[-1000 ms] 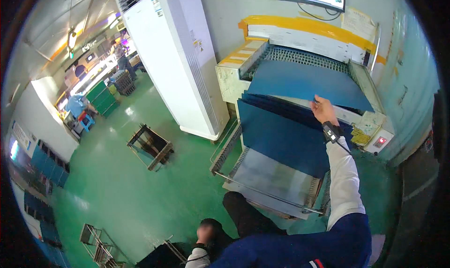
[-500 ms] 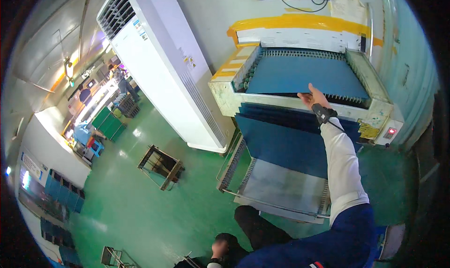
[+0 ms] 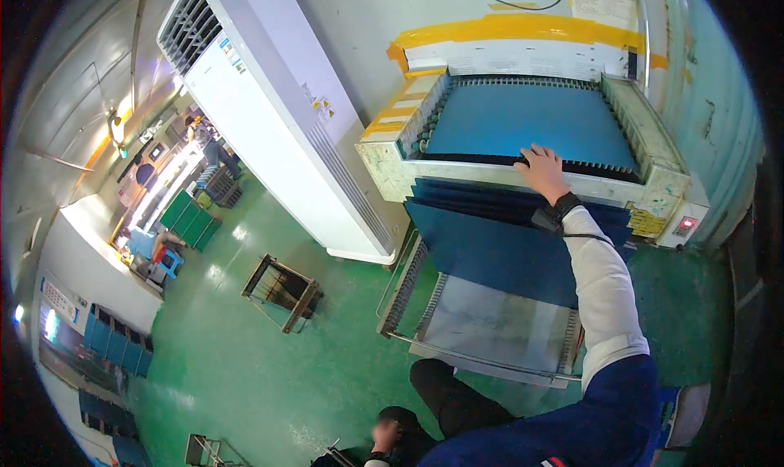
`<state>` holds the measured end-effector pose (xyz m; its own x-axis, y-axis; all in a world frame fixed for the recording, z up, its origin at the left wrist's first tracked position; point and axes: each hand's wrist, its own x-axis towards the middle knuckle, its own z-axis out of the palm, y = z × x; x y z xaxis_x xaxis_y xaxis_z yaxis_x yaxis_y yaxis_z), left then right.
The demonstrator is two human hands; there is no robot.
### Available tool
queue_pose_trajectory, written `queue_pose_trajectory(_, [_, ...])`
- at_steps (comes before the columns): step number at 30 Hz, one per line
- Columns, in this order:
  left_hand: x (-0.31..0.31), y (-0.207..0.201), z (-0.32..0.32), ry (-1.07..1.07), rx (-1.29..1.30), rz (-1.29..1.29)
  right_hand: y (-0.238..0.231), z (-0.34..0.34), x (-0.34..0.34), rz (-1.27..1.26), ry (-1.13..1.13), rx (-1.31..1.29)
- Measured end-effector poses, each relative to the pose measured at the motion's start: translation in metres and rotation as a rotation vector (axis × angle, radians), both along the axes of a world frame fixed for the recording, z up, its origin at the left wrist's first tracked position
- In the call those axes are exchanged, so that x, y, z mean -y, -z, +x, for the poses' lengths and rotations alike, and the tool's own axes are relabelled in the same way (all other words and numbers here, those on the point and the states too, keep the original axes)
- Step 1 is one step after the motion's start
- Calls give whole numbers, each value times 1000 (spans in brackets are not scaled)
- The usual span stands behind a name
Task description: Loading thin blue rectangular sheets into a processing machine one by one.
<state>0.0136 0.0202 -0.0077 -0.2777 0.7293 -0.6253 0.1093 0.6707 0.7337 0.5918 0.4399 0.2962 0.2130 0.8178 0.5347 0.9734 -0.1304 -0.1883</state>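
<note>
Fingers (image 3: 535, 153), right hand (image 3: 545, 175): loosely spread, empty, at near edge of light-blue panel (image 3: 531, 120).
Left hand (image 3: 384, 436): by knee (image 3: 400, 415), blurred; closure cannot be told.
Rack (image 3: 406, 294): tilted dark panels (image 3: 490, 251).

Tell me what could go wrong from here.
The bare right hand, at the front edge of the flat blue sheet, might get pinched by the small ridged rollers. The thin black cable off the black wristband could snag. The white sleeve passes over slanted dark-blue sheets and might knock them.
</note>
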Motion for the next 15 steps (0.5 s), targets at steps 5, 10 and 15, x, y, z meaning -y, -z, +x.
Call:
queue_pose_trajectory(5, [1,4,-4,9,-38,-16,-12,1,-4,-132,-4,-74])
queue_pose_trajectory(10, [-1,11,-5,62,-156,-29,-18,13,-21,-202,4,-80])
queue_pose_trajectory(15, [4,20,-8,148,-337,14,-12,16,-33,-149,-5,-55])
